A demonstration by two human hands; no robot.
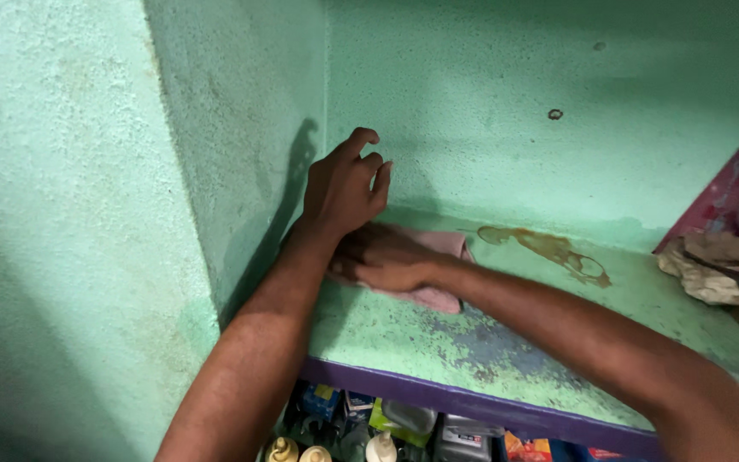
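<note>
We're looking down into a green-painted wall niche (489,103), w/ a green shelf (438,342) at its base, paint worn to blue-grey patches & edged in purple. A brown stain (549,248) is spreading across the shelf near the back wall. At far right, crumpled rags (720,269) are lying on the shelf edge. Our right hand (391,265) is pressing flat, fingers spread, on a pink cloth (442,274) lying mid-shelf, just left of the stain; not gripping it, palm down. Our left hand (344,184) is hovering above it near the left corner, fingers loosely curled, holding nothing. Below the shelf, bottles (378,447) & containers are showing
</note>
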